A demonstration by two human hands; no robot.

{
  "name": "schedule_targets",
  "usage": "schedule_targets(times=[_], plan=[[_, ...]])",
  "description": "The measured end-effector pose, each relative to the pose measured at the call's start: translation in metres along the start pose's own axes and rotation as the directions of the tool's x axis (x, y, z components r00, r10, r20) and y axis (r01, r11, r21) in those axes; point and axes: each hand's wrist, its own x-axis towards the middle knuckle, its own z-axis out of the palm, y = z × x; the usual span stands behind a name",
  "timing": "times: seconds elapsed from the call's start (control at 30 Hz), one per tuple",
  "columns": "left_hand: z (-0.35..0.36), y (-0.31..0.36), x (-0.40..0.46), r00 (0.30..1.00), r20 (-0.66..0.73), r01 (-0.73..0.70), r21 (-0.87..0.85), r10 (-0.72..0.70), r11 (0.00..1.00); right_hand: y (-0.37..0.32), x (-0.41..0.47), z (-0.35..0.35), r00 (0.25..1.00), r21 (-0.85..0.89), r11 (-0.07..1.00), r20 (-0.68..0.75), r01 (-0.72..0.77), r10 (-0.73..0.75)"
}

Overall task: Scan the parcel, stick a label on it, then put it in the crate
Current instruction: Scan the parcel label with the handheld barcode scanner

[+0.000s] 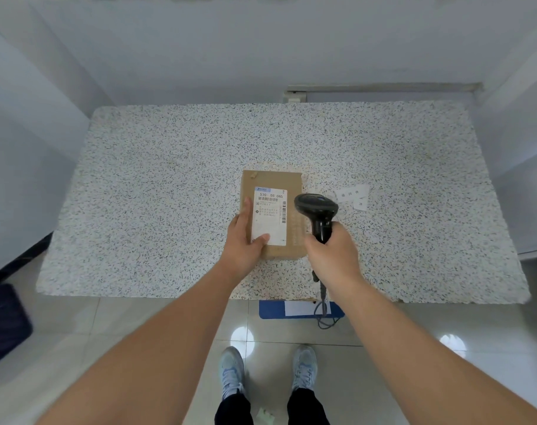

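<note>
Speckled stone table (169,179) fills the middle of the view, seen from above by a person standing at its near edge. Brown cardboard parcel (295,182) lies flat near the centre of the table, its long axis running away from the person. White shipping sheet (268,222) covers much of its top face, with barcodes across its upper part and down its right edge.

Left hand (241,240) rests on the near left corner of the parcel, fingers along the left side and thumb pressing on the sheet, holding the parcel steady. Right hand (331,253) is clenched around the handle of a black scanner (316,210), which hangs just to the right of the parcel. The scanner head tips forward and sits beside the barcode strip on the right edge, so the code lies slightly left of the scanner. Its cable (322,305) drops over the table edge.

Small white labels (353,196) lie on the table to the right of the scanner, nearer the right hand. No crate can be identified with certainty. Scanning appears to be the step in hand.
</note>
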Motion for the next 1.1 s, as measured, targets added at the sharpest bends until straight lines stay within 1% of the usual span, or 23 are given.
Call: schedule_targets(times=[0.13,0.27,0.33,0.43,0.57,0.8,0.9,1.0,1.1], plan=[[-0.008,-0.008,-0.008,0.998,0.047,0.028,0.049,-0.03,0.998,0.024,0.023,0.002,0.998,-0.103,0.994,-0.05,-0.035,0.03],[-0.014,-0.017,-0.013,0.995,0.09,0.034,0.037,-0.038,0.999,0.047,0.043,0.001,0.995,-0.171,0.983,-0.083,-0.068,0.054],[-0.016,-0.02,-0.014,0.994,0.103,0.033,0.038,-0.037,0.999,0.055,0.052,-0.001,0.992,-0.187,0.979,-0.108,-0.084,0.065],[-0.018,-0.025,-0.01,0.993,0.111,0.032,0.089,-0.042,0.996,0.064,0.063,-0.003,0.984,-0.179,0.976,-0.15,-0.124,0.098],[-0.02,-0.029,-0.007,0.991,0.129,0.03,0.116,-0.045,0.993,0.073,0.074,-0.005,0.978,-0.239,0.956,-0.166,-0.168,0.13],[-0.022,-0.029,-0.007,0.993,0.113,-0.006,0.225,-0.02,0.974,0.082,0.079,0.002,0.984,-0.303,0.939,-0.121,-0.162,0.131],[-0.022,-0.029,-0.007,0.993,0.119,-0.005,0.238,-0.024,0.971,0.085,0.079,0.002,0.985,-0.318,0.935,-0.124,-0.156,0.122],[-0.021,-0.029,-0.008,0.993,0.114,-0.009,0.248,-0.02,0.969,0.089,0.077,0.002,0.989,-0.349,0.93,-0.126,-0.115,0.075],[-0.02,-0.03,-0.009,0.994,0.111,-0.01,0.242,-0.018,0.97,0.091,0.076,0.003,0.99,-0.335,0.937,-0.124,-0.099,0.06]])
